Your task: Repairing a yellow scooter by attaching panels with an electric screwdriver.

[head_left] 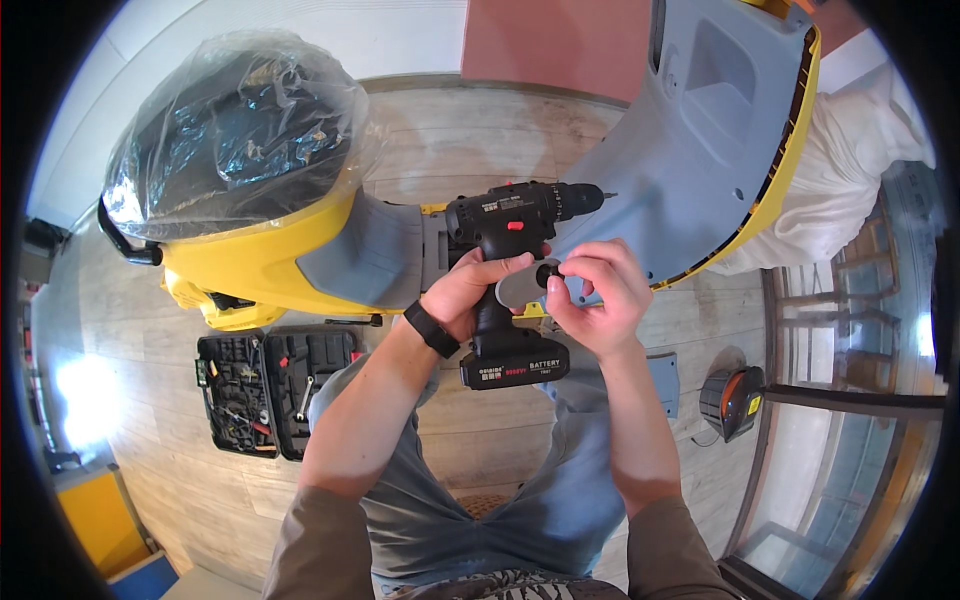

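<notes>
My left hand [462, 292], with a black band at its wrist, is closed round the handle of a black cordless drill [497, 222]. The drill's bit points right, and its battery hangs toward me. The left thumb also presses on a flat grey rounded piece [518, 288] in front of the handle. My right hand [603, 298] is closed, its thumb and fingertips pinching a small black round part [546, 273] at the grey piece's right end. The fingers hide some of that part, so I cannot tell whether it is attached.
Ahead is a yellow and grey scooter with a plastic-wrapped seat [240, 140] and a grey front panel [700, 130]. An open black tool case [283, 395] lies on the floor at left. At right are a black and orange device [731, 402] and a flat blue-grey panel [662, 384].
</notes>
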The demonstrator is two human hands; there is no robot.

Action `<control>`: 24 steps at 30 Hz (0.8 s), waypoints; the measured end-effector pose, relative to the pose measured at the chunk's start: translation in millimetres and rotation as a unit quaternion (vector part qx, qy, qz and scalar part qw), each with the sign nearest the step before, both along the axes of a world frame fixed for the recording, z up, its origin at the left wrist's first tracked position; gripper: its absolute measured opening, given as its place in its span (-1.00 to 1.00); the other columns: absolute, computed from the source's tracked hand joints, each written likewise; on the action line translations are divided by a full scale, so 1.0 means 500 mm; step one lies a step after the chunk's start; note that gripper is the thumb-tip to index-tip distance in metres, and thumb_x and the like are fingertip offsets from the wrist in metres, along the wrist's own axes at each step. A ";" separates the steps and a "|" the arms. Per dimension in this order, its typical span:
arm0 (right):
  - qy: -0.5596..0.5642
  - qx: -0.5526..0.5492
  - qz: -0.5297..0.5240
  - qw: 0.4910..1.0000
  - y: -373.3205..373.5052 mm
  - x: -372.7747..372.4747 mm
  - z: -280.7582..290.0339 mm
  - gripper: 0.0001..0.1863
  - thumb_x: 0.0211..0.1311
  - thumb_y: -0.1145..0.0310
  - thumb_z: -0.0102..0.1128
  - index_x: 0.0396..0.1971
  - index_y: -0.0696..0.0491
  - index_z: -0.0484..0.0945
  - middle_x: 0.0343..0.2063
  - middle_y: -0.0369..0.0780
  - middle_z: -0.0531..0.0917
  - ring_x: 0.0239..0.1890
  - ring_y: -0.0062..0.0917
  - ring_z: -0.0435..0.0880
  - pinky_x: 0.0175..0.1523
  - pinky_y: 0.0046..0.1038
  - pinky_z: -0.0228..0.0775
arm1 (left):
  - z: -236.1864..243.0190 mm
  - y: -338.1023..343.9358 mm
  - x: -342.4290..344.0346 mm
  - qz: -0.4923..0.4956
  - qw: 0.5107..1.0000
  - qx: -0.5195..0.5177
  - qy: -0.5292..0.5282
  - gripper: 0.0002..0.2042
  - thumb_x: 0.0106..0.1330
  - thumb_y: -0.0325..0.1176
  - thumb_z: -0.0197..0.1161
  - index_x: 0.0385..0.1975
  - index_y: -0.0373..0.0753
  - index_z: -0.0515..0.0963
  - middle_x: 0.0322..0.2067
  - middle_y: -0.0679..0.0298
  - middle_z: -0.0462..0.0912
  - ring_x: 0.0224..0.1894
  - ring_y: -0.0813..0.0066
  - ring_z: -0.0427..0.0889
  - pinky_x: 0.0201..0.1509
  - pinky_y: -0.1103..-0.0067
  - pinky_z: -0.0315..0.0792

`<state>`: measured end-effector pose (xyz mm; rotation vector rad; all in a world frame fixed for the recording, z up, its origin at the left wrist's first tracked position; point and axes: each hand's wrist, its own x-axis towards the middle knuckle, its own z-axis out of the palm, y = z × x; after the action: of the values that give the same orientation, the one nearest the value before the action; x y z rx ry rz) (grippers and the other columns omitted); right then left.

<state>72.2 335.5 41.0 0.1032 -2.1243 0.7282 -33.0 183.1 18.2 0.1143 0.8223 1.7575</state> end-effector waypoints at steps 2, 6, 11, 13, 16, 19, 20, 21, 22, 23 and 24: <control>0.001 0.012 -0.001 1.000 0.004 0.001 0.001 -0.78 -0.23 0.55 0.38 -0.52 0.01 0.55 -0.44 -0.32 0.59 -0.53 -0.48 0.51 -0.49 -0.51 0.33 | 0.001 0.003 0.001 0.001 1.000 0.000 0.002 -0.66 0.35 -0.28 0.28 0.08 -0.18 0.51 -0.09 0.37 0.64 -0.18 0.58 0.63 -0.31 0.58 0.54; 0.026 0.057 0.034 0.997 0.013 -0.005 0.007 -0.77 -0.22 0.56 0.36 -0.50 -0.01 0.55 -0.43 -0.33 0.59 -0.54 -0.50 0.51 -0.48 -0.52 0.35 | -0.012 0.004 0.000 -0.003 1.000 0.004 -0.013 -0.67 0.35 -0.29 0.28 0.07 -0.19 0.51 -0.11 0.37 0.64 -0.22 0.60 0.62 -0.35 0.61 0.53; 0.005 0.060 0.040 0.997 0.007 -0.005 0.012 -0.76 -0.20 0.58 0.35 -0.45 -0.01 0.60 -0.40 -0.33 0.59 -0.53 -0.51 0.52 -0.47 -0.52 0.38 | -0.025 0.007 0.000 0.003 1.000 0.016 -0.014 -0.71 0.35 -0.29 0.28 0.02 -0.18 0.54 -0.17 0.38 0.65 -0.27 0.63 0.61 -0.39 0.64 0.52; 0.000 0.059 0.040 0.997 0.006 -0.004 0.014 -0.75 -0.19 0.59 0.35 -0.43 -0.01 0.62 -0.39 -0.33 0.59 -0.52 -0.51 0.52 -0.47 -0.52 0.38 | -0.018 0.008 0.001 0.006 1.000 0.006 -0.014 -0.73 0.35 -0.29 0.28 0.00 -0.18 0.55 -0.20 0.40 0.65 -0.28 0.63 0.61 -0.39 0.64 0.51; -0.026 0.057 0.037 0.997 0.001 0.001 0.014 -0.75 -0.12 0.59 0.37 -0.37 0.01 0.65 -0.38 -0.31 0.60 -0.50 -0.49 0.53 -0.46 -0.49 0.38 | -0.014 0.009 0.002 0.011 1.000 -0.011 -0.012 -0.75 0.34 -0.29 0.28 -0.03 -0.18 0.56 -0.24 0.41 0.64 -0.31 0.64 0.60 -0.40 0.65 0.49; -0.043 0.050 0.014 0.998 -0.001 0.002 0.012 -0.79 -0.05 0.55 0.41 -0.35 0.04 0.65 -0.38 -0.29 0.59 -0.48 -0.45 0.54 -0.44 -0.46 0.38 | -0.014 0.013 0.002 0.013 1.000 -0.015 -0.008 -0.78 0.34 -0.29 0.29 -0.07 -0.17 0.57 -0.29 0.43 0.64 -0.35 0.65 0.59 -0.41 0.66 0.47; -0.051 0.048 0.007 0.998 -0.002 0.003 0.011 -0.81 -0.03 0.53 0.42 -0.36 0.05 0.65 -0.39 -0.29 0.58 -0.47 -0.44 0.55 -0.43 -0.46 0.38 | -0.013 0.014 0.002 0.014 1.000 -0.012 -0.008 -0.79 0.34 -0.29 0.29 -0.09 -0.17 0.58 -0.31 0.44 0.63 -0.37 0.65 0.59 -0.41 0.65 0.46; -0.058 0.046 0.000 0.997 -0.002 0.003 0.010 -0.82 -0.01 0.50 0.43 -0.37 0.06 0.64 -0.40 -0.28 0.58 -0.46 -0.42 0.55 -0.42 -0.45 0.38 | -0.013 0.014 0.003 0.015 1.000 -0.011 -0.008 -0.79 0.34 -0.29 0.29 -0.09 -0.17 0.58 -0.31 0.44 0.63 -0.37 0.65 0.59 -0.41 0.65 0.46; -0.059 0.046 0.001 0.997 -0.001 0.002 0.007 -0.82 -0.01 0.50 0.43 -0.37 0.06 0.64 -0.40 -0.28 0.58 -0.46 -0.42 0.55 -0.42 -0.45 0.38 | -0.013 0.014 0.003 0.023 1.000 -0.017 -0.010 -0.79 0.34 -0.29 0.30 -0.10 -0.18 0.58 -0.31 0.44 0.64 -0.37 0.65 0.59 -0.42 0.65 0.46; -0.064 0.045 -0.003 0.997 0.000 0.002 0.004 -0.83 0.00 0.49 0.44 -0.38 0.06 0.63 -0.41 -0.28 0.57 -0.46 -0.42 0.55 -0.42 -0.44 0.38 | -0.013 0.014 0.003 0.031 0.999 -0.022 -0.012 -0.79 0.34 -0.29 0.30 -0.10 -0.18 0.58 -0.31 0.43 0.64 -0.38 0.65 0.59 -0.42 0.65 0.46; -0.070 0.044 -0.007 0.997 0.000 0.002 0.002 -0.84 0.01 0.48 0.44 -0.39 0.06 0.62 -0.41 -0.28 0.57 -0.45 -0.41 0.55 -0.42 -0.44 0.39 | -0.014 0.014 0.003 0.032 0.999 -0.022 -0.013 -0.79 0.34 -0.29 0.30 -0.10 -0.18 0.58 -0.31 0.43 0.64 -0.38 0.65 0.59 -0.42 0.65 0.46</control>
<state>73.0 335.4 42.2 0.0873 -2.2888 0.6503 -31.6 190.2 11.1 0.0363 0.8532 1.7964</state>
